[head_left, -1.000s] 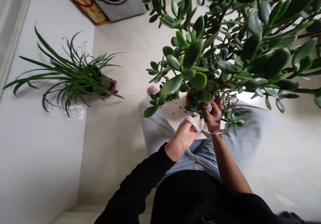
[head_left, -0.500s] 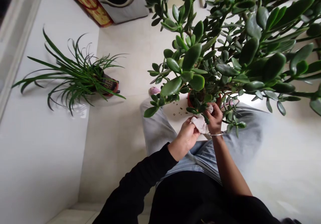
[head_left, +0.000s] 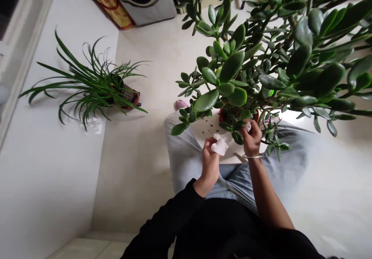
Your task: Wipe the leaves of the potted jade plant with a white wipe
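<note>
A big jade plant (head_left: 234,65) with thick glossy leaves stands in a reddish pot (head_left: 222,115), mostly hidden by its foliage. My left hand (head_left: 210,159) is closed around a crumpled white tissue (head_left: 220,146), held in front of the plant and apart from its leaves. At the plant's low leaves, my right hand (head_left: 252,138) pinches a smaller piece of white tissue (head_left: 247,126). A silver bangle (head_left: 252,156) circles my right wrist. Whether the right fingers also grip a leaf cannot be made out.
Left of me, a long-leaved potted plant (head_left: 101,86) stands by the white wall (head_left: 52,166). A front-loading washing machine (head_left: 145,3) and a red-yellow box (head_left: 109,1) are at the back. Small bits (head_left: 210,125) lie between my legs near a pink shoe (head_left: 180,104).
My left hand has moved left with its tissue, away from the leaves and my right hand. My right hand stays at the low leaves. The whole view has shifted slightly.
</note>
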### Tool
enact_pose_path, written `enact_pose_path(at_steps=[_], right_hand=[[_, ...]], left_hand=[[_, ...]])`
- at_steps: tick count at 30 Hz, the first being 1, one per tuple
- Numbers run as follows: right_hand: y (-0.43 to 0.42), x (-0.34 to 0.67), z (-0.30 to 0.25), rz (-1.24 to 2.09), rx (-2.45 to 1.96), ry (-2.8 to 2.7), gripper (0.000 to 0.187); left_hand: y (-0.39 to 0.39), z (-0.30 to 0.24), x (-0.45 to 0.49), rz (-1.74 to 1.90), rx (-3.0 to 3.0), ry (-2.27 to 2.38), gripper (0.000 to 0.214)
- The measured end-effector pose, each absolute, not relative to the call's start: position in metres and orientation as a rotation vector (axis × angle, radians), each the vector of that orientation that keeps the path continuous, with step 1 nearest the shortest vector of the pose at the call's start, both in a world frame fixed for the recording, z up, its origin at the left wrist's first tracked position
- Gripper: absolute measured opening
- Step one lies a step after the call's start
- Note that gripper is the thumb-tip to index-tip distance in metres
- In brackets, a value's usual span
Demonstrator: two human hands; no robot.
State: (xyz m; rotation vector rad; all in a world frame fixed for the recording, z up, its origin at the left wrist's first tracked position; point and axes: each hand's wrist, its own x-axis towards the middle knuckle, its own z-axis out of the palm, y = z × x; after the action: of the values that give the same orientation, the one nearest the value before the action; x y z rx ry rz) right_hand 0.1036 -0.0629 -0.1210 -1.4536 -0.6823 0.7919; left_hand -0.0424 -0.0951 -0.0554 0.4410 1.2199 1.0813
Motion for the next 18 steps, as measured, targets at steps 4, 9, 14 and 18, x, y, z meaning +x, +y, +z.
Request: enact_pose_path(at_steps=[4,9,14,18], right_hand=[[-0.063,0.102,-0.124,0.791,-1.462,-0.697,0.019],[-0.064,0.103,-0.124,0.785,-1.440,-0.675,0.019],[-0.065,0.103,-0.124,0.813,-1.448,-0.680,0.022],[-0.065,0.102,-0.125,0.814,-1.455,-0.672,0.022]], left_hand=[[-0.079,-0.066,-0.043,1.302,1.040,1.329,0.037],[-0.059,-0.077,-0.032,1.289,1.604,1.356,0.031],[-0.057,-0.083,-0.027,1.253,1.650,1.337,0.025],[-0.058,-0.082,-0.029,1.209,1.446,1.351,0.016]])
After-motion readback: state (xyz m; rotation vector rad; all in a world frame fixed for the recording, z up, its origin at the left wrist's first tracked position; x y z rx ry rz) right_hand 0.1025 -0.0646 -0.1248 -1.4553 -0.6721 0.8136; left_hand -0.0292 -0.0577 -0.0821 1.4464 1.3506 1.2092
